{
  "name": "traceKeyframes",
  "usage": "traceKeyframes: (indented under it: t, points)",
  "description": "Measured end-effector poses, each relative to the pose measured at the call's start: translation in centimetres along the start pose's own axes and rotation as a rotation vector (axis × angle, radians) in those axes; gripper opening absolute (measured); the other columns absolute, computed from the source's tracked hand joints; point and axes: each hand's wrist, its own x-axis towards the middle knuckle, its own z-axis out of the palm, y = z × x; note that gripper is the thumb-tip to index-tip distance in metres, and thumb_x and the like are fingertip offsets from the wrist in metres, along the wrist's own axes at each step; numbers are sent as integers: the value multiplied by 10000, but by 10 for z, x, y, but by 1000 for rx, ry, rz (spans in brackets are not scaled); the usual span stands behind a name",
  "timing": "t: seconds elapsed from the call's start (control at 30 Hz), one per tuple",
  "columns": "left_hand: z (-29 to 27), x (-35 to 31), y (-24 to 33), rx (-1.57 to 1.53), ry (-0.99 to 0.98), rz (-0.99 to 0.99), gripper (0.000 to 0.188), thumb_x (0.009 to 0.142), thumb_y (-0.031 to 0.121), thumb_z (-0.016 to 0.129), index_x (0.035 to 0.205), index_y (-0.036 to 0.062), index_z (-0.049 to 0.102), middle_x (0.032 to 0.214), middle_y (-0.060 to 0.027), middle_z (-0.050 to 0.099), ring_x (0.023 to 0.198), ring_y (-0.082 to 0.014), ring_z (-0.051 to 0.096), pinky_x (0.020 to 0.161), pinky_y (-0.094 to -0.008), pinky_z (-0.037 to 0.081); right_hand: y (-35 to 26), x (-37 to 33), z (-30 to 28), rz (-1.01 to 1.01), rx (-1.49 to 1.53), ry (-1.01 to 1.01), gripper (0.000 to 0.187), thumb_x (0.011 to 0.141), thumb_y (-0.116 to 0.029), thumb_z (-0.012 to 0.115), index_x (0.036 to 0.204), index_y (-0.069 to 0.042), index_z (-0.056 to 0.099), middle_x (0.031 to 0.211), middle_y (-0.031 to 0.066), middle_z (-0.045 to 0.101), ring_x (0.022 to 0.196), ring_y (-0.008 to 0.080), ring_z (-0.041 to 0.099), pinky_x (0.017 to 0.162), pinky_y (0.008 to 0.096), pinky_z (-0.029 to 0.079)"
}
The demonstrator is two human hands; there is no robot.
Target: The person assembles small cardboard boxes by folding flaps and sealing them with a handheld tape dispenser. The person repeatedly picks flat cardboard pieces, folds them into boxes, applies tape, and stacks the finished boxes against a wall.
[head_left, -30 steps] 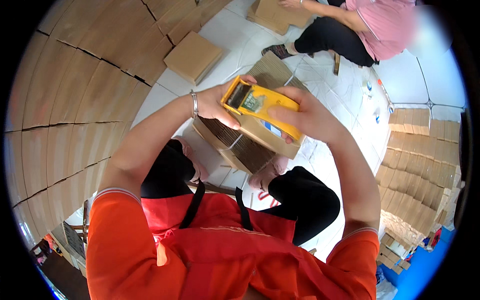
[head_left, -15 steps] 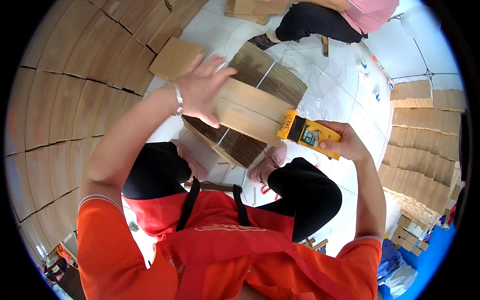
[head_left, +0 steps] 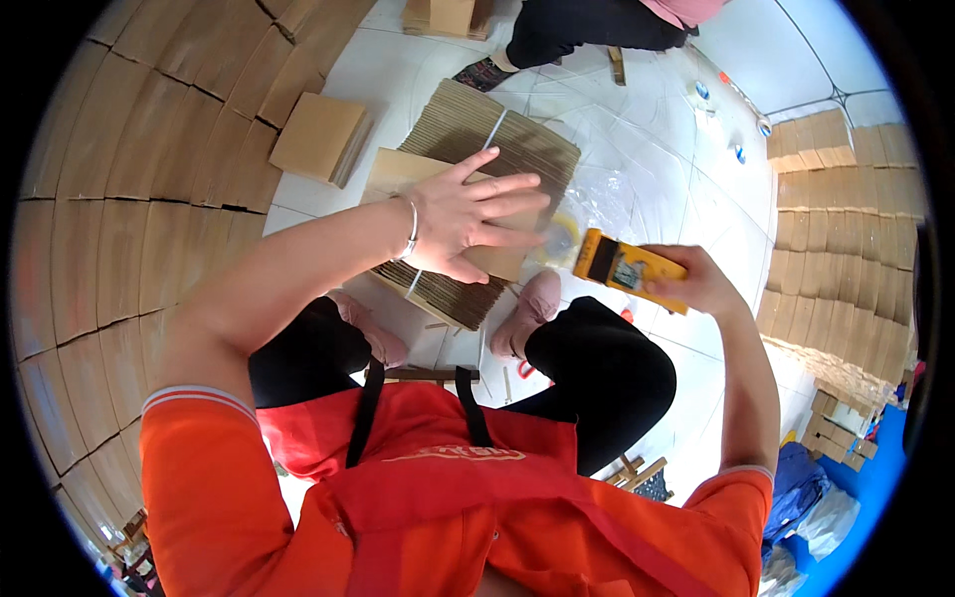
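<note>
My left hand [head_left: 468, 214] lies flat, fingers spread, on a small folded cardboard box [head_left: 398, 171] that rests on a strapped bundle of flat corrugated cardboard [head_left: 517, 149] on the floor in front of my knees. A thin bracelet is on that wrist. My right hand [head_left: 696, 284] holds a yellow tape dispenser [head_left: 622, 267] out to the right of the bundle, above my right knee and clear of the box.
Another folded brown box [head_left: 320, 137] lies to the left on the white tiled floor. Flattened cardboard stacks line the left side [head_left: 129, 199] and the right side [head_left: 846, 199]. Another person [head_left: 597, 25] sits at the top. Clear plastic wrap [head_left: 607, 204] lies beside the bundle.
The yellow tape dispenser came off the box and swung right in my right hand. My left hand pressed the box down flat onto the bundle.
</note>
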Motion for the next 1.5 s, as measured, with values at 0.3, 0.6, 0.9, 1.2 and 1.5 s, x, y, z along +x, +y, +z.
traceKeyframes:
  t: [0.3, 0.6, 0.9, 1.2, 1.5]
  points:
    - [-4, 51, -2, 46, -206, 378, 371, 728, 426, 644, 962, 148, 716, 1113, -29, 669, 1151, -232, 561, 1192, -509, 161, -102, 46, 66, 31, -675, 62, 349, 792, -409, 685, 957, -102, 707, 805, 147, 707, 754, 308, 700, 713, 422, 557]
    - [-17, 102, 42, 325, -852, 138, 418, 838, 451, 541, 1061, 158, 741, 1117, 12, 702, 1210, -218, 560, 1190, -529, 75, -57, 34, 104, 93, -668, 281, 414, 798, -421, 685, 1045, -89, 701, 864, 158, 719, 825, 359, 697, 740, 451, 547]
    - [-61, -7, 40, 59, -14, -345, 1320, 506, 610, 844, 1558, 167, 181, 1590, -174, 210, 1477, -390, 155, 1142, -678, 58, -28, -16, 97, -155, 545, 905, 369, 917, -192, 635, 1193, 51, 612, 961, 122, 679, 794, 170, 637, 674, 289, 530]
    - [-85, -99, 33, 27, -125, -757, 1134, 522, 378, 858, 1466, 83, 304, 1309, -168, 449, 1245, -375, 413, 943, -469, 505, -2, 63, 99, -245, 636, 734, 332, 942, -261, 616, 1078, 41, 638, 927, 93, 665, 785, 164, 624, 665, 305, 513]
    - [-416, -201, 173, 1376, 766, -783, 1068, 553, 186, 799, 1505, 155, 315, 1295, -217, 418, 1217, -488, 410, 897, -509, 530, -55, 47, 127, -249, 654, 729, 439, 905, -343, 690, 1077, 60, 673, 918, 120, 701, 835, 195, 636, 715, 309, 518]
